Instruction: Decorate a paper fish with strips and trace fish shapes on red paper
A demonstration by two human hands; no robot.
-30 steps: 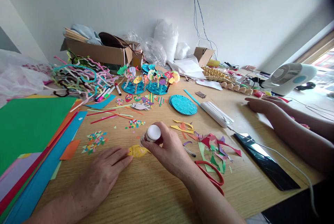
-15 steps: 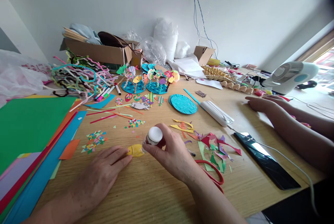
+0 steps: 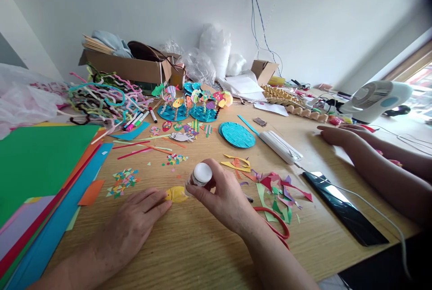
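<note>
My right hand [image 3: 222, 197] is closed round a small glue stick [image 3: 200, 176] with a white end, its tip down at a yellow paper fish [image 3: 177, 194] on the wooden table [image 3: 202, 254]. My left hand [image 3: 130, 227] lies flat on the table, fingers stretched out, with the fingertips pressing the fish's left edge. Red-handled scissors [image 3: 275, 229] lie just right of my right wrist, beside a heap of coloured paper scraps [image 3: 276, 188].
Coloured paper sheets [image 3: 37, 177] are stacked at the left. Pipe cleaners [image 3: 101, 98], markers, cardboard boxes [image 3: 128, 67] and finished paper fish stand further back. A teal disc [image 3: 236, 135], a dark phone [image 3: 344, 209] with a cable and another person's arms [image 3: 371, 164] are at the right.
My right hand has shifted the glue stick slightly to the right over the yellow fish. My left hand has stayed in place on the fish.
</note>
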